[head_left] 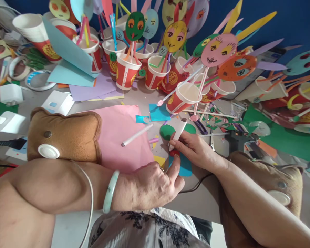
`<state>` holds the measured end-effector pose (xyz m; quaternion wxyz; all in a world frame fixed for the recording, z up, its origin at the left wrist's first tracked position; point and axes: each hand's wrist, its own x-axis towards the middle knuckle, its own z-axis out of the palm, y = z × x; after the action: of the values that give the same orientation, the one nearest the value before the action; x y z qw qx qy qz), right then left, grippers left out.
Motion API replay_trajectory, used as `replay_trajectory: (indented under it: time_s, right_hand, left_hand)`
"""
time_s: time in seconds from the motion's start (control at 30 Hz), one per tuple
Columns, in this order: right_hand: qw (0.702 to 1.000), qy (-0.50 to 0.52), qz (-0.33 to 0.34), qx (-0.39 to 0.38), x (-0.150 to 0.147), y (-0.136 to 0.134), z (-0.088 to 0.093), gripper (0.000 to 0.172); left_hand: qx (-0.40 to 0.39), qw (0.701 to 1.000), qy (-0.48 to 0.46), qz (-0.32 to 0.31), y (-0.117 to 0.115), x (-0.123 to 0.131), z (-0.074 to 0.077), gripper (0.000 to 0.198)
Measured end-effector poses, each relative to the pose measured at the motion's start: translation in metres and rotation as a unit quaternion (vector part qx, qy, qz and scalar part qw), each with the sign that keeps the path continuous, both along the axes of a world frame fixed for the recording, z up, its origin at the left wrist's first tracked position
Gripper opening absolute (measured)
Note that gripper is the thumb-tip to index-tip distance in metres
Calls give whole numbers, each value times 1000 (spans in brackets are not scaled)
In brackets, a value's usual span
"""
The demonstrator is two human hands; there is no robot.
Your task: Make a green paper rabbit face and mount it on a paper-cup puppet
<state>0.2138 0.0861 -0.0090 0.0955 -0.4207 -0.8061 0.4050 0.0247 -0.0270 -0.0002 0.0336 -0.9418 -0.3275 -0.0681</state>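
Pinched in my right hand (pixel 192 146) is a white marker pen (pixel 179 132), dark end up, its lower end at a small red paper piece (pixel 174 152). With an outstretched index finger, my left hand (pixel 155 181) presses that piece from the near side; its other fingers are loosely bent and nothing shows in them. Blue paper (pixel 184 168) lies underneath. Green paper rounds (pixel 167 131) sit just beyond my fingers. Left of them, another white pen (pixel 136 135) rests across the edge of a pink paper sheet (pixel 116 120).
Paper cups (pixel 129 74) with paper-faced figures fill the back. Brown cushions (pixel 64 134) flank the work spot, my left forearm against one. White adapters (pixel 58 102) stand at left. Paper scraps and a purple cutter (pixel 201 126) lie at right, near green paper (pixel 291 137).
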Motion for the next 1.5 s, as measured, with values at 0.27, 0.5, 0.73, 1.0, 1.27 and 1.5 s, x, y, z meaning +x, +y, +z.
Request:
replay_trajectory:
  time_s: [0.27, 0.5, 0.73, 1.0, 1.27, 1.5]
  right_hand:
    - [1000, -12, -20, 7, 4, 2, -4, 41]
    - [999, 16, -45, 18, 4, 0, 0, 43]
    - [997, 34, -65, -29, 8, -1, -9, 43]
    - [1000, 20, -6, -18, 9, 2, -11, 40]
    - [999, 0, -39, -4, 7, 1, 0, 40]
    - [998, 47, -32, -40, 5, 0, -1, 38]
  left_hand:
    - [-18, 1000, 12, 4, 0, 0, 3, 23]
    - [-24, 1000, 12, 14, -1, 1, 4, 26]
    - [-19, 1000, 14, 3, -1, 0, 3, 26]
    - [-40, 998, 43, -29, 6, -1, 9, 28]
    - [-30, 998, 46, -26, 4, -1, 6, 29]
    - [-41, 998, 42, -29, 6, -1, 7, 29]
